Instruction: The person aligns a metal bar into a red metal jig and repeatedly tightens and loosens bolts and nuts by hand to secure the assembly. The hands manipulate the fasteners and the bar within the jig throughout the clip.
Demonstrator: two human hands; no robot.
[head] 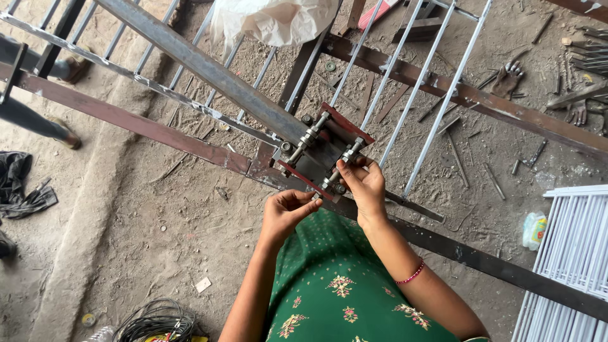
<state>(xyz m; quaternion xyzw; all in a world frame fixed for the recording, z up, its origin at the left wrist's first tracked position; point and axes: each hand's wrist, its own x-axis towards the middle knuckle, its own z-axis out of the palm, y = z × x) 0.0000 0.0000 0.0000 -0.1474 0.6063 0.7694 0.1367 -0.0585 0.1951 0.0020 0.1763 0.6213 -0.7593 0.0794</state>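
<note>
Dusty workshop floor below; at twelve o'clock, a heavy, rigid steel clamp grips the beam. Right hand pinches its threaded bolt; left hand fingers curled together beneath, grasp unclear.

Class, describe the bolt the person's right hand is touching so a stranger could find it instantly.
Find the dark red clamp plate where the steel bars cross. Two long bolts span it; the right hand pinches the right-hand bolt, nearer the white rods.

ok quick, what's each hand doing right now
Left hand: fingers curled, pinching at the near edge of the clamp.
Right hand: closed on a bolt of the clamp.
</note>
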